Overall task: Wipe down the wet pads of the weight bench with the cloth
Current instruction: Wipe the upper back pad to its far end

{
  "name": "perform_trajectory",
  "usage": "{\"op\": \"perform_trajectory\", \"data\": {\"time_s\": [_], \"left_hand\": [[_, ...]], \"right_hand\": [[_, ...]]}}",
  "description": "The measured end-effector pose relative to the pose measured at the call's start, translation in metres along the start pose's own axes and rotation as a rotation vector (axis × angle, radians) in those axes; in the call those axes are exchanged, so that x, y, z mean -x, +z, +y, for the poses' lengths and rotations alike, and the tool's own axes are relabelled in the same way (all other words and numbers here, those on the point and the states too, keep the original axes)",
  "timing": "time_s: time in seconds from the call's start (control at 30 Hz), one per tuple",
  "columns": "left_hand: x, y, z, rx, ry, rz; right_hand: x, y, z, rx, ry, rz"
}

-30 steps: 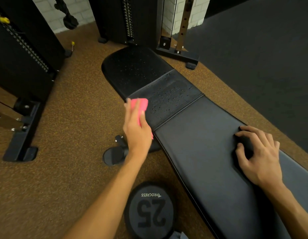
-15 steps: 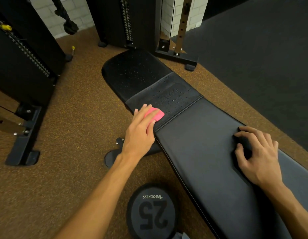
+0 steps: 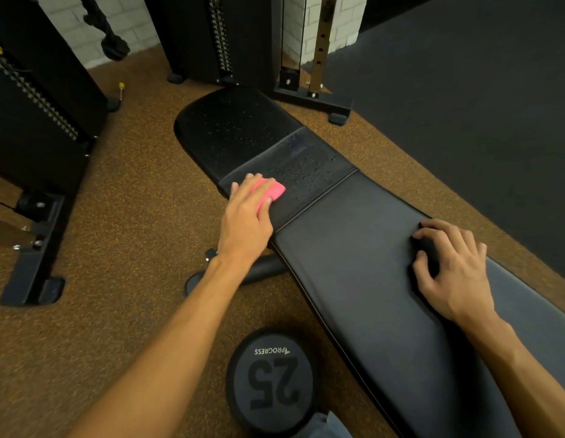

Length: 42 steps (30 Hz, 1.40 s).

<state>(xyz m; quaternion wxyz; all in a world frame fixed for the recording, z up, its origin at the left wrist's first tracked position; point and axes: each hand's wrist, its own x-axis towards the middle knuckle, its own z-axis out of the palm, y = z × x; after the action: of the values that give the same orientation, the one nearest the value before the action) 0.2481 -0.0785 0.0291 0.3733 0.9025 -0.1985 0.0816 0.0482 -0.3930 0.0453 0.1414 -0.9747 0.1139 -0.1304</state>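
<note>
Left hand (image 3: 246, 216), fingers flat, is pressing the pink cloth (image 3: 271, 191) onto the droplet-covered middle pad (image 3: 309, 172), having just slid in from its edge, so wiping's barely starting. Right hand (image 3: 455, 273) is resting relaxed on the long pad (image 3: 354, 248).

A pink cloth (image 3: 271, 191) is pressed by the left hand (image 3: 246, 222) onto the wet middle pad (image 3: 309, 172), at its left edge; the long pad (image 3: 354, 248) is touched by the right hand (image 3: 455, 273).
</note>
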Motion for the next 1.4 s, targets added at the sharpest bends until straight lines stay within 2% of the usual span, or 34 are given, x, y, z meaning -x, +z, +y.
{"op": "perform_trajectory", "data": {"time_s": [0.07,0.13,0.2,0.37,0.47,0.53,0.7,0.9,1.07,1.2,1.33,1.4], "left_hand": [[-0.001,0.003,0.009,0.018,-0.008,-0.015],[0.013,0.008,0.016,0.034,0.128,-0.108],[0.021,0.006,0.011,0.017,0.199,-0.133],[-0.002,0.003,0.001,0.002,-0.026,0.033],[0.013,0.014,0.013,0.034,0.113,-0.089],[0.015,0.012,0.009,0.027,0.159,-0.104],[-0.003,0.007,0.006,0.017,-0.012,-0.004],[0.008,0.007,0.007,0.020,0.095,-0.073],[-0.004,0.010,0.008,0.018,-0.023,-0.007],[0.008,0.013,0.013,0.024,0.083,-0.073],[-0.011,0.005,-0.001,-0.021,-0.050,0.004],[-0.014,0.008,0.006,-0.028,-0.062,-0.004]], "right_hand": [[0.000,0.000,0.001,0.000,-0.005,0.003],[0.000,0.000,0.001,-0.008,-0.003,0.016],[0.001,0.000,0.001,-0.006,0.003,0.023],[0.001,0.002,0.002,-0.002,-0.008,0.027],[0.001,0.003,0.001,-0.005,-0.004,0.034],[0.001,0.003,0.001,-0.008,0.002,0.041],[0.002,0.002,0.001,-0.006,-0.002,0.033],[0.002,0.003,0.000,-0.011,0.014,0.030],[0.002,0.002,0.001,-0.013,0.006,0.032],[-0.001,0.002,0.000,0.020,-0.007,0.012],[-0.010,0.002,-0.007,0.043,0.000,-0.017],[-0.022,0.005,-0.017,0.013,-0.010,-0.033]]}}
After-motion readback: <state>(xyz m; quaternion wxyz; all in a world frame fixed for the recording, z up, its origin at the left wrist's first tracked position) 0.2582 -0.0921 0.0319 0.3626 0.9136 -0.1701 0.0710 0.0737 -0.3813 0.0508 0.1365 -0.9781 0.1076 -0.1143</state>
